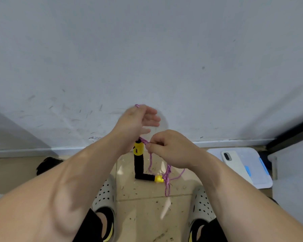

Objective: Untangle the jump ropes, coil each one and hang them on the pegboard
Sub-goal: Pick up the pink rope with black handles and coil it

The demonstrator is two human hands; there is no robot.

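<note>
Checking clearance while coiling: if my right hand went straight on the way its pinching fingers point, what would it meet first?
The right hand would likely meet the upper handle first, at its yellow cap close beside it; depth is unclear.

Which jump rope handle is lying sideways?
The lower handle, yellow cap at its right end; the other handle stands upright below the left hand.

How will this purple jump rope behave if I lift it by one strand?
Probably floppy: the rope sags in loose loops below the right hand pinching it. The handles look thicker than the rope, so they'll likely drag it down and swing. It looks braided, so probably not slippery.
</note>
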